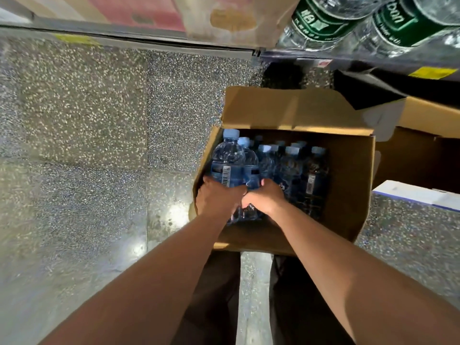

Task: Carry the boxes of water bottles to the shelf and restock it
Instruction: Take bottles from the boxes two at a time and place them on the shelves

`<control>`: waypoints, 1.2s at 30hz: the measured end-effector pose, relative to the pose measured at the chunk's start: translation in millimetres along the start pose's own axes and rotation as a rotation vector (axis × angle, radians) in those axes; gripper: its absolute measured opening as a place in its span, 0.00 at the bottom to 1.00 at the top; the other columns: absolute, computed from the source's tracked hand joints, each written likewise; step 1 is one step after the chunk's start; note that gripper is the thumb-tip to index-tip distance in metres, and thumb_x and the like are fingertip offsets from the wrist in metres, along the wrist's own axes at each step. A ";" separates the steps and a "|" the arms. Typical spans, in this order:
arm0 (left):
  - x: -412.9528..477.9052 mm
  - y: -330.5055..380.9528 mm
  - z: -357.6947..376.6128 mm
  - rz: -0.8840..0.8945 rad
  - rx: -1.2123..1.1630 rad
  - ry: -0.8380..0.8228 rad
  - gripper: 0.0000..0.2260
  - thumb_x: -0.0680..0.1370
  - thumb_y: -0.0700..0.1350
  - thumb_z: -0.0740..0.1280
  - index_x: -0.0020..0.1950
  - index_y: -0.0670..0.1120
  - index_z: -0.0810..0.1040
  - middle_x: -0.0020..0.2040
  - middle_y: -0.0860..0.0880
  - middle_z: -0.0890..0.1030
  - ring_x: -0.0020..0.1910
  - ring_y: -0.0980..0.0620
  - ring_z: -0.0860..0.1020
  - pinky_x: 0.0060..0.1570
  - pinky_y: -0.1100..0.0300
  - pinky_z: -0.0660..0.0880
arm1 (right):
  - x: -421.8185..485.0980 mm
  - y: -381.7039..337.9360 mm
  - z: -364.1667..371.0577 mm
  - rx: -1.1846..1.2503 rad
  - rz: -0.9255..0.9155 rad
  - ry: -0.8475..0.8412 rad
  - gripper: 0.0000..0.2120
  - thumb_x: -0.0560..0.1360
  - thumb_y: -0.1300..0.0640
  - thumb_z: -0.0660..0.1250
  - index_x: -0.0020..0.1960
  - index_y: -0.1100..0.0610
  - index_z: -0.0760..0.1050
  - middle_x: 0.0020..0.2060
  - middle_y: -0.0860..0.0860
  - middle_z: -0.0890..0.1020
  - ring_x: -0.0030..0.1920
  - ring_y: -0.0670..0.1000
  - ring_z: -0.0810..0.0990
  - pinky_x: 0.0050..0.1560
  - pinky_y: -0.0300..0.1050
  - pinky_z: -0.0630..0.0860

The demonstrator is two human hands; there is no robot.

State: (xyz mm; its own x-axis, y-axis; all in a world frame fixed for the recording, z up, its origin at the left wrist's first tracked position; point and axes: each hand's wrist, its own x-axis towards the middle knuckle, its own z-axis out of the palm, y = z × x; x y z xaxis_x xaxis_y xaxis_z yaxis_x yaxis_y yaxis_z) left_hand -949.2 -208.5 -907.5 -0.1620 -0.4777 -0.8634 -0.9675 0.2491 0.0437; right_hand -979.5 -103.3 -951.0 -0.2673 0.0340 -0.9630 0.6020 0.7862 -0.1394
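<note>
Your two hands are down inside the open box (pixel 348 195), which sits on the speckled floor (pixel 87 145) right in front of your feet. Your left hand (pixel 219 199) is wrapped around the bottom of a bottle (pixel 227 161) with a blue label. That bottle stands higher than the others, at the left side of the box. Your right hand (pixel 265 196) is touching your left hand. It is curled around the next bottle (pixel 250 163), just beside the first one. More bottles (pixel 298 170) stand in rows to the right of your hands, all upright with pale caps. The box flap (pixel 286 108) is folded back on the far side. Past the box, up high on the right, big green bottles (pixel 373 18) lie on the shelf (pixel 323 57). Another box (pixel 423 145) sits to the right, close to the first.
</note>
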 end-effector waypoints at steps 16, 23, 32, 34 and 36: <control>-6.8 -9.7 -3.2 0.070 -0.134 -0.011 0.38 0.68 0.60 0.71 0.70 0.41 0.65 0.62 0.44 0.75 0.61 0.42 0.74 0.63 0.45 0.71 | 5.6 -4.0 -3.1 0.025 -0.026 -0.031 0.23 0.65 0.61 0.76 0.58 0.64 0.76 0.52 0.57 0.81 0.47 0.55 0.79 0.42 0.44 0.74; -5.4 -4.3 -0.9 -0.024 -0.302 -0.127 0.43 0.53 0.60 0.71 0.65 0.43 0.72 0.56 0.39 0.80 0.58 0.37 0.78 0.59 0.41 0.74 | 14.9 13.8 -15.5 0.064 -0.026 -0.073 0.26 0.61 0.55 0.78 0.56 0.62 0.76 0.51 0.52 0.79 0.49 0.53 0.77 0.45 0.42 0.71; -7.0 -1.7 -13.7 -0.043 -0.472 -0.386 0.17 0.71 0.45 0.70 0.59 0.44 0.76 0.55 0.46 0.80 0.51 0.51 0.78 0.45 0.57 0.69 | 2.8 21.7 -43.3 0.240 0.076 -0.441 0.04 0.72 0.61 0.69 0.46 0.60 0.79 0.51 0.60 0.82 0.45 0.56 0.80 0.56 0.51 0.75; -5.5 -2.7 -15.0 -0.041 -0.479 -0.401 0.16 0.71 0.46 0.70 0.58 0.46 0.76 0.53 0.47 0.81 0.49 0.52 0.78 0.44 0.58 0.68 | 1.8 20.0 -30.1 0.266 0.051 -0.477 0.03 0.74 0.63 0.64 0.46 0.61 0.77 0.42 0.58 0.82 0.43 0.57 0.80 0.53 0.52 0.76; -3.8 -4.9 -14.3 -0.022 -0.483 -0.381 0.16 0.71 0.46 0.70 0.57 0.46 0.76 0.52 0.46 0.81 0.48 0.52 0.78 0.39 0.60 0.66 | 1.1 20.6 -16.9 0.305 0.009 -0.444 0.08 0.71 0.60 0.67 0.49 0.61 0.78 0.42 0.58 0.83 0.44 0.58 0.82 0.53 0.52 0.78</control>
State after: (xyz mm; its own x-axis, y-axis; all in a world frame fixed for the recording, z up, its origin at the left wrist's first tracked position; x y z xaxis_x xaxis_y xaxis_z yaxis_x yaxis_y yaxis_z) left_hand -946.7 -219.9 -897.3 -0.1462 -0.1216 -0.9818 -0.9629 -0.2101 0.1694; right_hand -980.1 -76.6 -951.0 0.0427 -0.2761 -0.9602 0.8117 0.5699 -0.1278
